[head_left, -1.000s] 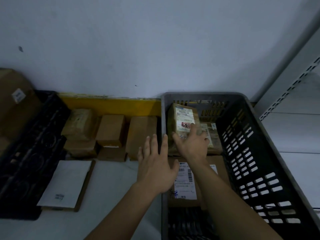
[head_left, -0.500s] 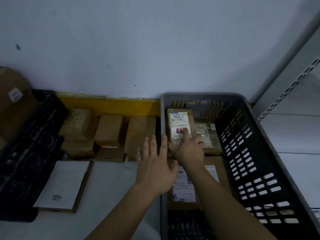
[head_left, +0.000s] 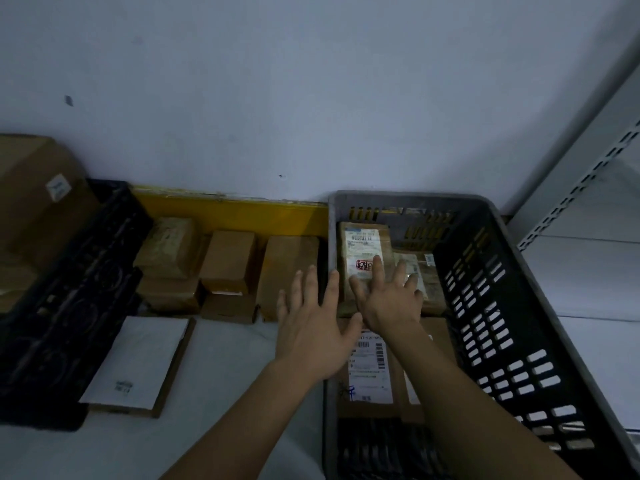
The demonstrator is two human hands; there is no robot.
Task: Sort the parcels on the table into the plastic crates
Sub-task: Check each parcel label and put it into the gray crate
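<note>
A grey plastic crate [head_left: 519,306] stands on the right of the table. At its far end lies a small taped parcel with a white label [head_left: 363,251], and my right hand [head_left: 389,296] rests flat on it with straight fingers. A second small parcel [head_left: 420,275] lies just right of it. A larger flat box with a shipping label [head_left: 372,372] lies nearer me in the crate. My left hand [head_left: 313,327] hovers with spread fingers over the crate's left rim and holds nothing.
Several brown boxes [head_left: 228,261] stand against the yellow strip at the wall. A white flat mailer [head_left: 138,358] lies on the table at the left. A black crate [head_left: 69,299] with a large carton [head_left: 34,195] fills the far left. Metal shelving [head_left: 588,174] rises at the right.
The small labelled parcel went from tilted up in my right hand to lying flat in the crate's far end. My right hand now lies flat on it. My left hand hardly moved.
</note>
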